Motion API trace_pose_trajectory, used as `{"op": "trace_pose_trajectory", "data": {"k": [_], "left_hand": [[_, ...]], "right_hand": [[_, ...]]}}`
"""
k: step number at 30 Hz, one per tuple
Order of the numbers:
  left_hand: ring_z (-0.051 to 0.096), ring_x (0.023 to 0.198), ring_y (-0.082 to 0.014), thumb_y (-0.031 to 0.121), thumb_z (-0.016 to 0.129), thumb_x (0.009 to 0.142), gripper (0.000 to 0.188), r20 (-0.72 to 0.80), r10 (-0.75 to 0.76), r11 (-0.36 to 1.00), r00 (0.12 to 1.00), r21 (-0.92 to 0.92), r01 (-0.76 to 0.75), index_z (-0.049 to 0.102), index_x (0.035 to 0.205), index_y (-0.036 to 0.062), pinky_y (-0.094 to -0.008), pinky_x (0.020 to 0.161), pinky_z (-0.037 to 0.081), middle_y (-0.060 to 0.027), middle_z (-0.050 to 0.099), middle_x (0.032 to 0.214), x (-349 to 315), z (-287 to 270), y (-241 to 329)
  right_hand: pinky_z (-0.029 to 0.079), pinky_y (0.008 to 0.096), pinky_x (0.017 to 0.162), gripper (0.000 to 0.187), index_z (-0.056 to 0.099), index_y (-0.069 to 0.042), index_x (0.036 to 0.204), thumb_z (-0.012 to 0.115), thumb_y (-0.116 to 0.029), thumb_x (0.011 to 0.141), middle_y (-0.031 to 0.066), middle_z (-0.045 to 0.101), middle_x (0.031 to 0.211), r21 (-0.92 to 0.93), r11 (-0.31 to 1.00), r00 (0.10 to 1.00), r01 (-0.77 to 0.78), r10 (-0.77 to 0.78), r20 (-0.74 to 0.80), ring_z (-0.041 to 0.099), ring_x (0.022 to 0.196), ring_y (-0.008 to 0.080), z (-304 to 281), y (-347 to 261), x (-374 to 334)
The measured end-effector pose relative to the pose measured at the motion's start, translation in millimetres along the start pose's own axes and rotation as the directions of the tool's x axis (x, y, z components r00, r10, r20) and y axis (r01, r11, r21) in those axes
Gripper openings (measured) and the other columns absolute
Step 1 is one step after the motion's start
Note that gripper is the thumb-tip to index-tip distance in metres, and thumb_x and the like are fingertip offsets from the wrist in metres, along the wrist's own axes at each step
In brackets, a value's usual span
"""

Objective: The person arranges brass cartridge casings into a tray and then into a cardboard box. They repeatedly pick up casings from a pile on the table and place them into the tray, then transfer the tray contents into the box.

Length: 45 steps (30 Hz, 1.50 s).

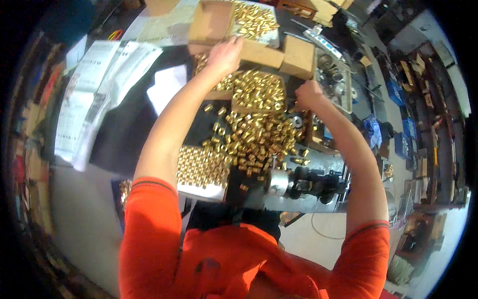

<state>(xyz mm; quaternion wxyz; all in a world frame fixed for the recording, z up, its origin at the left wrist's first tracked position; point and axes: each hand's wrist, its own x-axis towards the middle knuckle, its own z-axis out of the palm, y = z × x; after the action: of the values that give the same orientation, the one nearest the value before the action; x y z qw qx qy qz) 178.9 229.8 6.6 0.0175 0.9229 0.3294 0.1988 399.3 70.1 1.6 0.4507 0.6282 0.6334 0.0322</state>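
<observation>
An open cardboard box (261,54) stands at the far middle of the table, its flaps spread. Small brass fittings (259,89) fill its near part. My left hand (225,57) is closed at the box's far left, fingers bent over the cardboard edge. At the right side, just below a raised flap (298,56), my right hand (309,94) is curled; what it holds, if anything, is hidden. In front of the box spreads a loose heap of brass fittings (259,139). Nearer left, more fittings stand in close rows on a white-edged tray (214,193).
Newspapers (92,89) and a white sheet (168,87) lie left. Beyond the box is another pile of brass pieces (254,22). A black-and-silver clamping device (311,183) sits at the near right edge. A bin of metal parts (347,99) stands right; shelves (438,114) line the far right.
</observation>
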Motion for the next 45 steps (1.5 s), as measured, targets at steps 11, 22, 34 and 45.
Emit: {"op": "trace_pose_trajectory", "data": {"k": [11, 22, 34, 45], "left_hand": [[0.066, 0.09, -0.0324, 0.018, 0.065, 0.079, 0.039, 0.059, 0.222, 0.966, 0.973, -0.151, -0.212, 0.063, 0.117, 0.0107, -0.042, 0.077, 0.053, -0.0156, 0.068, 0.094, -36, -59, 2], [0.068, 0.09, -0.0198, 0.014, 0.069, 0.083, 0.037, -0.048, 0.397, 0.524, 0.916, -0.808, -0.27, 0.061, 0.118, 0.0048, -0.033, 0.081, 0.053, -0.0098, 0.07, 0.1, -161, -183, 106], [0.065, 0.081, -0.0147, 0.001, 0.071, 0.076, 0.026, 0.118, 0.371, 0.478, 0.921, -0.875, -0.081, 0.067, 0.101, -0.0004, -0.03, 0.072, 0.052, -0.0101, 0.069, 0.087, -240, -190, 105], [0.059, 0.058, -0.02, 0.004, 0.07, 0.073, 0.016, 0.053, 0.248, 0.856, 0.967, -0.479, -0.194, 0.064, 0.087, 0.0003, -0.0297, 0.054, 0.048, -0.0091, 0.06, 0.073, -298, -137, 84]], "right_hand": [[0.051, 0.0336, 0.081, 0.031, 0.071, -0.006, 0.093, 0.062, -0.01, 0.064, 0.0123, 0.066, 0.099, 0.563, 0.725, 0.775, 0.396, 0.065, -0.629, 0.063, 0.094, 0.0276, 5, 40, -37], [0.049, 0.0315, 0.088, 0.06, 0.07, 0.002, 0.103, 0.042, 0.017, 0.052, 0.0131, 0.058, 0.114, 0.474, -0.162, 0.501, 0.866, 0.297, -0.813, 0.06, 0.101, 0.0217, -81, -68, -252], [0.05, 0.0385, 0.088, 0.054, 0.067, 0.008, 0.104, 0.043, 0.013, 0.055, 0.0191, 0.059, 0.116, 0.368, -0.637, 0.681, 0.677, 0.354, -0.641, 0.061, 0.1, 0.0261, -65, -161, -280], [0.052, 0.0304, 0.082, 0.059, 0.067, 0.002, 0.103, 0.041, 0.021, 0.054, 0.0126, 0.061, 0.115, 0.498, -0.653, 0.802, 0.57, 0.31, -0.511, 0.061, 0.098, 0.0208, 8, -221, -292]]}}
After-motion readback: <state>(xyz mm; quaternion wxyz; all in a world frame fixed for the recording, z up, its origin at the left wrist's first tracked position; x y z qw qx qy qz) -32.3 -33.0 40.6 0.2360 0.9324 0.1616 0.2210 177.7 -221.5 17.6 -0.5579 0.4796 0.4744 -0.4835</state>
